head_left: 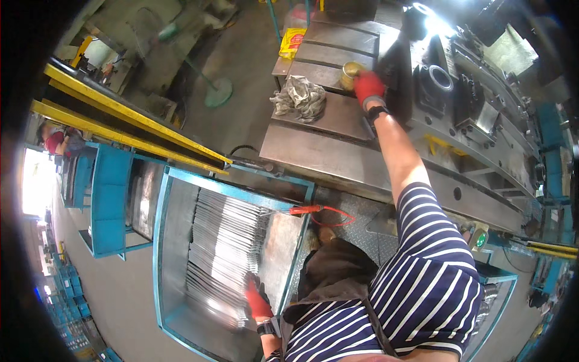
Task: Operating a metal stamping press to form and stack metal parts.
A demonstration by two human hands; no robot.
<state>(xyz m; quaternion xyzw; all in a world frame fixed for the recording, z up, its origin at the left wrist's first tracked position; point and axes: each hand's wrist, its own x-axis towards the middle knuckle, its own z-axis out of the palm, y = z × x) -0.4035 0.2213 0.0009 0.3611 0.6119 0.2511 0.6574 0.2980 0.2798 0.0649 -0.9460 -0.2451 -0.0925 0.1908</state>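
My right hand [369, 87], in a red glove, reaches to a small round yellowish tub [348, 77] on the slotted metal bed. Its fingers are closed at the tub's mouth, and what they hold there is hidden. A crumpled grey-white rag [300, 98] lies left of the tub. My left hand [258, 298], also red-gloved, is low at the right edge of a stack of thin metal strips [226, 235] in a blue-framed bin [158, 241]. Its fingers look stretched out toward the strips, slightly blurred. A red-handled tool [306, 209] with a red cord lies across the bin's right rim.
Heavy die blocks [434, 90] stand on the press bed to the right under a bright lamp. A yellow packet [292, 42] sits at the bed's far left corner. Yellow rails [132, 130] run beyond the bin. A green-based fan [218, 92] stands farther off.
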